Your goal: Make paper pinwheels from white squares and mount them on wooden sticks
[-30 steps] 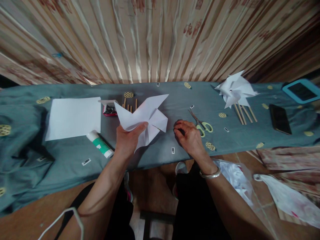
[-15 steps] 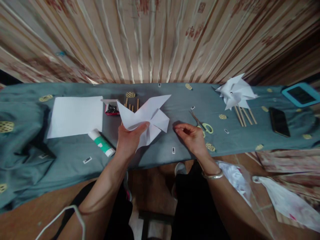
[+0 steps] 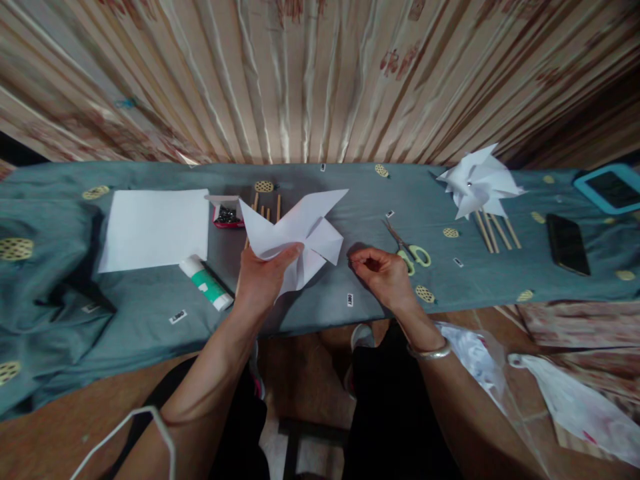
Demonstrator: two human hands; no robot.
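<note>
My left hand (image 3: 265, 273) is closed on a white paper pinwheel (image 3: 325, 239), its thumb pressed on the folded middle. To the right of the pinwheel, and apart from it, my right hand (image 3: 381, 272) is closed in a pinch. A tiny dark thing seems to show at its fingertips, too small to name. Just beyond that hand lie scissors (image 3: 419, 256) with pale green handles. A small red box (image 3: 229, 225) of dark metal bits stands open left of the pinwheel. Several wooden sticks (image 3: 279, 208) lie partly hidden behind the paper.
White paper sheets (image 3: 156, 230) and a green-and-white glue stick (image 3: 207, 283) lie at the left. Finished-looking pinwheels (image 3: 477, 183) rest on sticks at the right, near a black phone (image 3: 567, 244) and a blue-framed device (image 3: 613, 189). A curtain (image 3: 300, 80) hangs behind the cloth-covered table.
The view has shifted slightly, so everything sits a little further right. Both hands keep their grips, with the left still on the pinwheel.
</note>
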